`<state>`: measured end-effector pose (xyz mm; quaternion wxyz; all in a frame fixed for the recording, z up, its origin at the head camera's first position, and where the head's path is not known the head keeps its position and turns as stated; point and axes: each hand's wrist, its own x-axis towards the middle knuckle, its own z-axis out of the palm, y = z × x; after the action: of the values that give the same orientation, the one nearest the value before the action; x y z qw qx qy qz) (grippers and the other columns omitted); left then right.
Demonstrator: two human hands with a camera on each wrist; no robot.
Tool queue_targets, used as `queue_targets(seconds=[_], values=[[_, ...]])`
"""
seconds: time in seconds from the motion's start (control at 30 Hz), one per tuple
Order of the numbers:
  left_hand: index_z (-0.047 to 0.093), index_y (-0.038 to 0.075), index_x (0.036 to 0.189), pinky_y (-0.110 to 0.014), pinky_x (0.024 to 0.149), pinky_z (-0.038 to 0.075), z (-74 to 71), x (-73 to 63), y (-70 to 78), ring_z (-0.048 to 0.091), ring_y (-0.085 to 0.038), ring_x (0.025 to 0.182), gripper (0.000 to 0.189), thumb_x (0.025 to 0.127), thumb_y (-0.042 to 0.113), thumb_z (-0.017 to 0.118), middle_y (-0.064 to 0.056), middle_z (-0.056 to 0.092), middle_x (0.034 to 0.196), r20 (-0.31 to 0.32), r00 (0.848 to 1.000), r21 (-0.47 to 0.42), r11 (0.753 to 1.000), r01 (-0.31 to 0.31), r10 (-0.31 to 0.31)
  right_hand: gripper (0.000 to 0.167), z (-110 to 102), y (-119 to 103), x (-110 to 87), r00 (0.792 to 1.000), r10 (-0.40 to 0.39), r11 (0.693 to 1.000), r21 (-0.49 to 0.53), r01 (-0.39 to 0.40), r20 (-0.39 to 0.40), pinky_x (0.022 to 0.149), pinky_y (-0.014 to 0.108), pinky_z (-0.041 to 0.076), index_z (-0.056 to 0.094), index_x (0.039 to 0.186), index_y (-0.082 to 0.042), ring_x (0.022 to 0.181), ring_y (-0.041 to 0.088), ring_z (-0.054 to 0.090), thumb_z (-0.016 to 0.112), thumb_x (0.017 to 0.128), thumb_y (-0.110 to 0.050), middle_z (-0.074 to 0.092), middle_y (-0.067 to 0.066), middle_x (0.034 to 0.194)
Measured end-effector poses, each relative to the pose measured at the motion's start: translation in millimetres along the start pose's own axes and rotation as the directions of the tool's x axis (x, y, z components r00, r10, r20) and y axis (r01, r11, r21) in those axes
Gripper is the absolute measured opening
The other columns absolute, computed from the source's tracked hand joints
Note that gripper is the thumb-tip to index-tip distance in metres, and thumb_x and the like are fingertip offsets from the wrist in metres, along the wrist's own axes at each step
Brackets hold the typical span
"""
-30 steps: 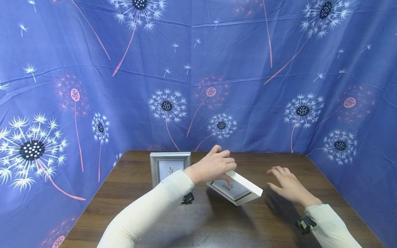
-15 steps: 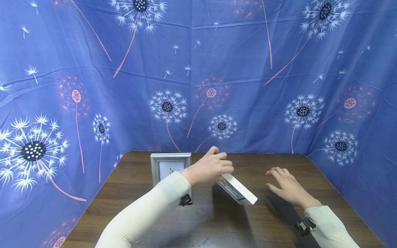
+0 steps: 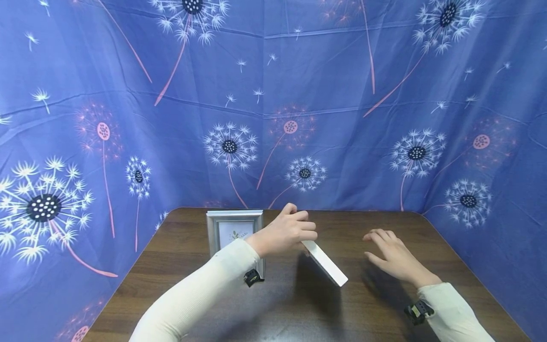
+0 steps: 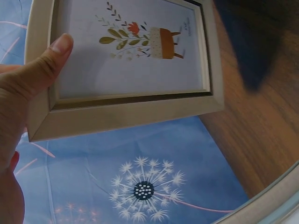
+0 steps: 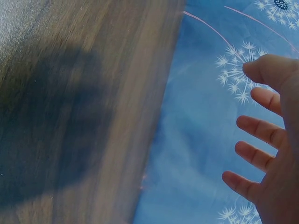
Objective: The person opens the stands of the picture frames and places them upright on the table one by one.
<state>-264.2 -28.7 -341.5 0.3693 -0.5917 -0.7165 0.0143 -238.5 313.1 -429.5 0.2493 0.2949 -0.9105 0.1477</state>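
Note:
A white picture frame is held tilted above the table, its narrow edge toward the head camera. My left hand grips it by one end. In the left wrist view the thumb lies on the front of the picture frame, over a print of a potted plant with a red flower. Off to the right, my right hand hovers with relaxed fingers and holds nothing. A second, silver-grey picture frame stands upright behind the left forearm, which covers part of it.
The brown wooden table reaches back to a blue dandelion-print cloth, which also hangs on both sides. Dark shadows of the hands and the held frame fall on the tabletop.
The white picture frame has turned in my left hand, from showing its picture to showing only its edge. My left hand has shifted slightly left; the right hand has hardly moved.

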Motion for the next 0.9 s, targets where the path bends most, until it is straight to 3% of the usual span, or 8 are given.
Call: queue_targets(seconds=[0.2, 0.47, 0.9], values=[[0.064, 0.024, 0.081, -0.039, 0.084, 0.033, 3.8, -3.3, -0.4, 0.047, -0.012, 0.08, 0.034, 0.065, 0.049, 0.081, 0.014, 0.057, 0.08, -0.067, 0.998, -0.012, 1.0, 0.004, -0.005, 0.035, -1.5, -3.2, 1.5, 1.0, 0.008, 1.0, 0.001, -0.008, 0.014, 0.082, 0.061, 0.042, 0.063, 0.111, -0.006, 0.108, 0.04, 0.052, 0.077, 0.08, -0.012, 0.058, 0.013, 0.116], [0.063, 0.024, 0.082, -0.039, 0.084, 0.034, 9.9, -8.8, 1.4, 0.048, -0.011, 0.081, 0.033, 0.065, 0.044, 0.084, 0.014, 0.057, 0.081, -0.105, 0.994, -0.037, 0.999, 0.015, -0.019, 0.035, -4.1, -7.8, 3.9, 1.0, -0.001, 1.0, -0.002, 0.001, 0.023, 0.082, 0.06, 0.043, 0.063, 0.112, -0.008, 0.109, 0.039, 0.053, 0.078, 0.081, -0.013, 0.058, 0.012, 0.116], [0.068, 0.021, 0.086, -0.04, 0.085, 0.034, 13.3, -14.6, 7.1, 0.051, -0.011, 0.084, 0.026, 0.068, 0.02, 0.085, 0.013, 0.061, 0.084, -0.188, 0.981, -0.116, 0.993, 0.028, -0.049, 0.034, -6.5, -16.7, 6.6, 0.999, -0.034, 0.999, -0.023, 0.034, 0.007, 0.083, 0.059, 0.042, 0.063, 0.111, -0.008, 0.108, 0.039, 0.053, 0.077, 0.08, -0.014, 0.058, 0.011, 0.116]])
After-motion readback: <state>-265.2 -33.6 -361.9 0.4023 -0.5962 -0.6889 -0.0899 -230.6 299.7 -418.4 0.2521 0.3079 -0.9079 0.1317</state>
